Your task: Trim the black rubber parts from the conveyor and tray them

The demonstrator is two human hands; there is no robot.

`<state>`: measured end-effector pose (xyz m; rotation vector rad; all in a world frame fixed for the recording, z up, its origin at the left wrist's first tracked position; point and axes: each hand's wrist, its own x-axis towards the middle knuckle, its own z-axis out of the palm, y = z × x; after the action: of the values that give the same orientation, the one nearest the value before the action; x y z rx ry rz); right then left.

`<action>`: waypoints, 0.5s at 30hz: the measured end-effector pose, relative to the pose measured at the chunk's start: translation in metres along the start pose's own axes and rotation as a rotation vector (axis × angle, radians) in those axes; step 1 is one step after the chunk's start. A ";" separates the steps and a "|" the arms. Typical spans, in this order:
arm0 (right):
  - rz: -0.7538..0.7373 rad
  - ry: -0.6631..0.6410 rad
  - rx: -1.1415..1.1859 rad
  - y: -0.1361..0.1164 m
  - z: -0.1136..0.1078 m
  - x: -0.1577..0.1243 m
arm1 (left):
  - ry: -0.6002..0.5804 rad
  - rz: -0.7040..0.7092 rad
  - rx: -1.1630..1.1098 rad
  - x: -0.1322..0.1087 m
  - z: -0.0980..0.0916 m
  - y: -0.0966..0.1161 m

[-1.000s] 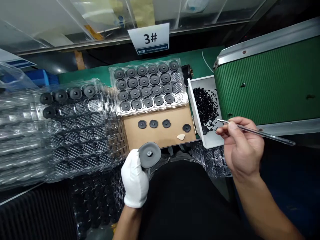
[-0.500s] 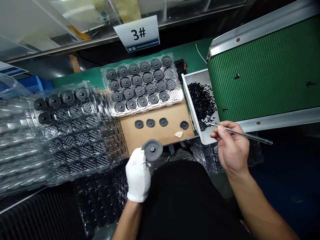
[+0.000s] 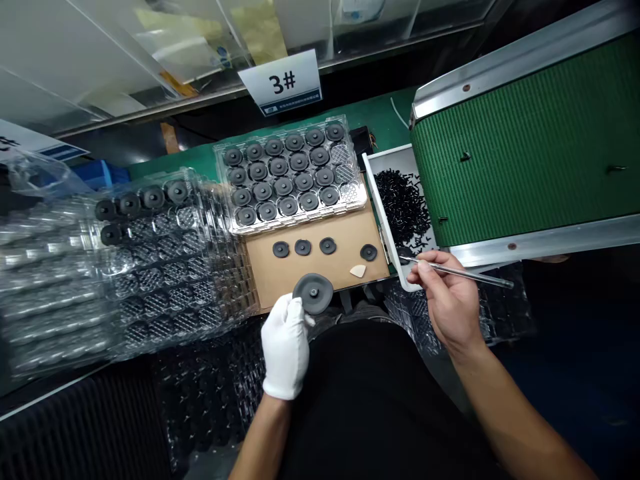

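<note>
My left hand (image 3: 285, 347), in a white glove, grips a dark grey rubber disc (image 3: 313, 293) with a small central hub. My right hand (image 3: 450, 300) is bare and pinches a slim pointed tool with a clear shaft (image 3: 457, 271). Its tip reaches over the corner of a white bin (image 3: 385, 207) that holds a heap of small black pins (image 3: 403, 207). Several small dark discs lie on a cardboard sheet (image 3: 345, 257) just beyond the left hand, along with a cream-coloured pick-shaped piece (image 3: 357, 271).
A clear blister tray (image 3: 290, 173) filled with dark discs sits behind the cardboard. Stacked clear trays (image 3: 150, 267) rise on the left, with more (image 3: 205, 393) below them. A green conveyor belt (image 3: 520, 147) runs along the right. A "3#" sign (image 3: 280, 81) hangs at the back.
My right hand has moved left, bringing the tool tip from above the pins to the bin's near corner. The disc in my left hand has shifted slightly up and right.
</note>
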<state>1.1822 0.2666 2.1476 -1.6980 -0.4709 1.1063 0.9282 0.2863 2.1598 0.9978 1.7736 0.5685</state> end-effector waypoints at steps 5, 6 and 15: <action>-0.005 -0.060 0.015 -0.006 0.000 -0.006 | 0.011 -0.004 -0.026 -0.007 0.003 0.010; -0.012 -0.078 0.017 -0.008 0.000 -0.008 | 0.013 -0.001 -0.031 -0.009 0.003 0.012; -0.137 -0.255 0.001 -0.027 0.014 -0.028 | 0.008 0.033 -0.127 -0.026 -0.005 0.020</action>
<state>1.1613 0.2640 2.1830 -1.5066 -0.7359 1.2262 0.9356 0.2761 2.1900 0.9397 1.7084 0.6985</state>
